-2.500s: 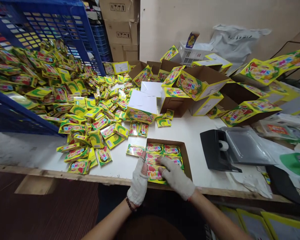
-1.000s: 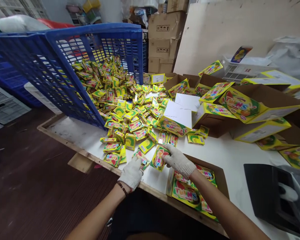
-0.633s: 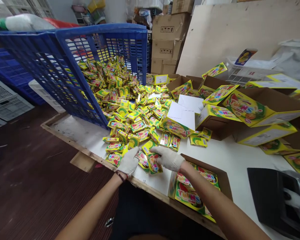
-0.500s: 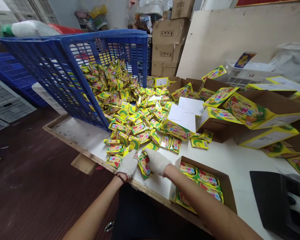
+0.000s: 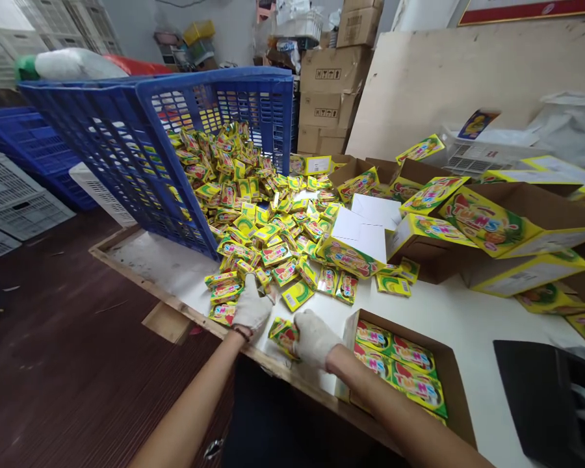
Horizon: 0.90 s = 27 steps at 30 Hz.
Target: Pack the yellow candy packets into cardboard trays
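Small yellow-green candy boxes [image 5: 275, 253] lie in a loose heap on the table, many spilling from a tipped blue plastic crate [image 5: 112, 143]. My left hand [image 5: 252, 307], in a white glove, is at the near edge of the heap, thumb apart from the fingers, touching boxes there. My right hand [image 5: 316, 338], gloved too, is closed on a candy box [image 5: 283, 336] just above the table's near edge; the glove hides part of it. Beside my right forearm stands an open carton [image 5: 461, 390] with rows of the same boxes laid flat inside.
Open printed display cartons [image 5: 487, 221] crowd the table's right side. A white-topped carton [image 5: 358, 234] sits against the heap. A black object [image 5: 526, 383] lies at the right edge. Brown cardboard boxes [image 5: 334, 97] are stacked behind. The table's wooden rim [image 5: 190, 315] runs along the near side.
My right hand has drawn the candy box slightly down and right, away from my left hand. The left hand has let go of it and moved up to the heap. The view has shifted slightly.
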### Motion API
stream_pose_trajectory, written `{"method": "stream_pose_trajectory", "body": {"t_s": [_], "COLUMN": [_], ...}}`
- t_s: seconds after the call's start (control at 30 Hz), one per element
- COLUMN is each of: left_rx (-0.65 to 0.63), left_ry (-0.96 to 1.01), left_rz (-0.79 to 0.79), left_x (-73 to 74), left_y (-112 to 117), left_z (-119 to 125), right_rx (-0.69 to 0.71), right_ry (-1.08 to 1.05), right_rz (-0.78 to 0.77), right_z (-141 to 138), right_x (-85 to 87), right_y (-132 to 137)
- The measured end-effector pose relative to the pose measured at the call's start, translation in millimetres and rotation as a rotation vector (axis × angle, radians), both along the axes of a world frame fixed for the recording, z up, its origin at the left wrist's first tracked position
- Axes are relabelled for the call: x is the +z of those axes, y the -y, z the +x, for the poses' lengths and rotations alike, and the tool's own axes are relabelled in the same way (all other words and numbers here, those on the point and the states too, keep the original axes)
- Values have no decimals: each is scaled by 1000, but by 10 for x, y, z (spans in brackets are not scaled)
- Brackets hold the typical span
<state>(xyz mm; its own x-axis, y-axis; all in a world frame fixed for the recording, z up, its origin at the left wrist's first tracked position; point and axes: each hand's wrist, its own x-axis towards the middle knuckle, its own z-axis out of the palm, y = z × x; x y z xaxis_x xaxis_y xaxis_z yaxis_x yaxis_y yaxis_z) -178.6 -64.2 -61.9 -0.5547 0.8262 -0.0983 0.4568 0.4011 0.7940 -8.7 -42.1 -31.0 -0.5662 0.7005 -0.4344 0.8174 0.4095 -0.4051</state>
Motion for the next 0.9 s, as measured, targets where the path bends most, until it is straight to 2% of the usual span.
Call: {"method": "stream_pose_trajectory", "body": {"t_s": [0.1,0.17,0.2,0.23,0.3,0.37,0.43,0.53,0.67,0.73,0.8,0.9], "left_rx": [-138,-260,-282,-269,-148,-8,67,84,93,94,52,-17], "left_ry": [225,469,603,730,872,912,871,749,591,601,678,762], "left_rz": [131,223,255,279,288,288,333,415,354,354,393,440], "left_x": [-5,-53,-94,-144,-259,-370,-459,-548,-592,-552,-462,-286], "left_y": [213,329,368,394,414,414,417,444,494,512,507,460], "left_z": [72,183,241,290,342,344,356,499,762,800,780,788], "right_rx": [-121,-118,-119,-127,-123,-52,48,192,267,241,147,-18], "right_ry": [-339,-514,-540,-524,-411,-267,-154,-56,55,52,-52,-309], "right_rz": [-223,-357,-397,-406,-320,-128,45,211,288,259,190,-28], "right_z": [273,382,404,404,363,297,228,130,19,43,201,727], "right_x": [42,81,100,116,132,114,58,-71,-144,-48,145,500], "right_y": [-167,-269,-303,-322,-320,-275,-202,-73,49,18,-98,-350]}}
